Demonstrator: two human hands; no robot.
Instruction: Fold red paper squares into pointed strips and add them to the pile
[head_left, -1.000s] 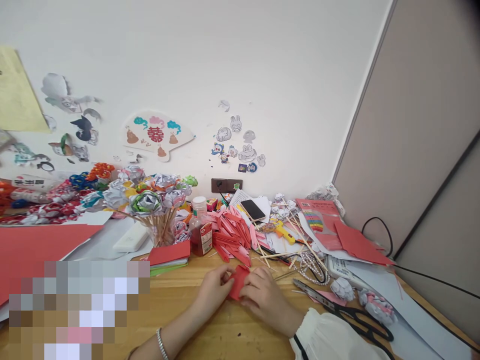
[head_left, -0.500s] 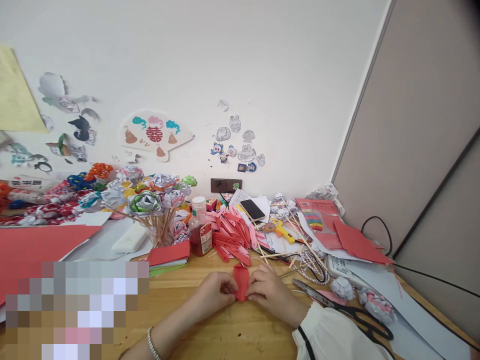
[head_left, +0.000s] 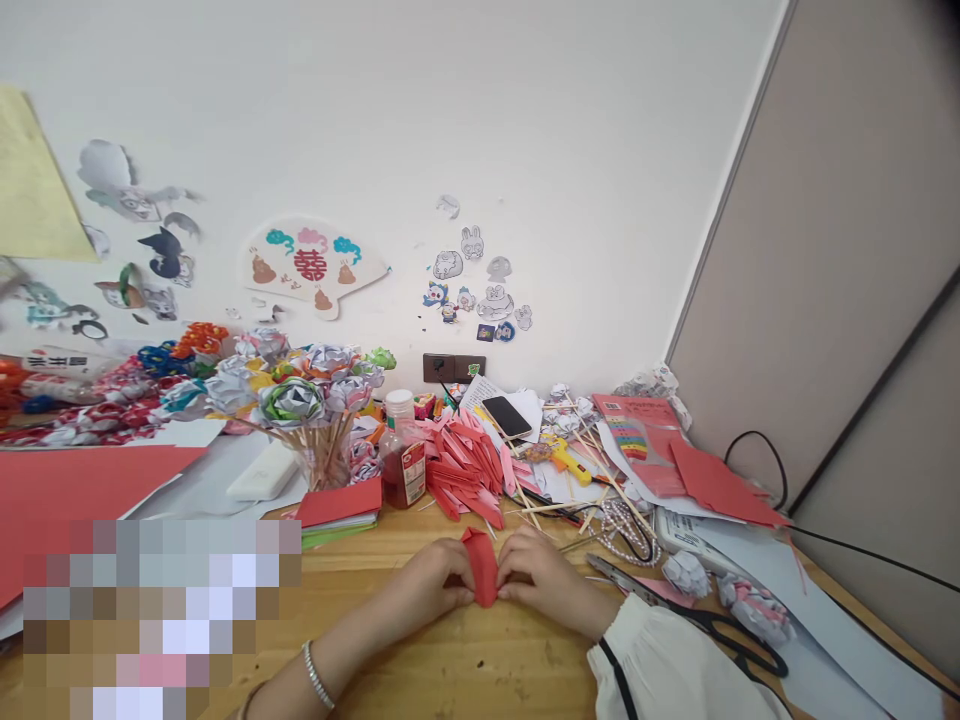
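Note:
A small folded piece of red paper (head_left: 480, 566) stands between my hands above the wooden table (head_left: 420, 660). My left hand (head_left: 441, 578) pinches its left edge, fingers curled. On the opposite edge, my right hand (head_left: 531, 572) grips the paper between thumb and fingers. The paper is narrow, with a fold along its length and a bent top end. Just beyond it lies a heap of folded red and pink paper strips (head_left: 465, 465). Black-handled scissors (head_left: 697, 615) rest to the right, partly under my white sleeve.
Paper flowers on sticks (head_left: 300, 400) stand in a holder beside a glass bottle (head_left: 403, 460). Stacked coloured paper (head_left: 337, 505) lies at the left. A phone (head_left: 508, 417), a yellow glue gun (head_left: 568, 460), bead strings (head_left: 619, 530) and crumpled paper balls (head_left: 686, 573) clutter the right. A blurred patch covers the lower left.
The red paper has narrowed and tilted slightly, its top now leaning left. Both hands still hold its edges. The view has shifted slightly.

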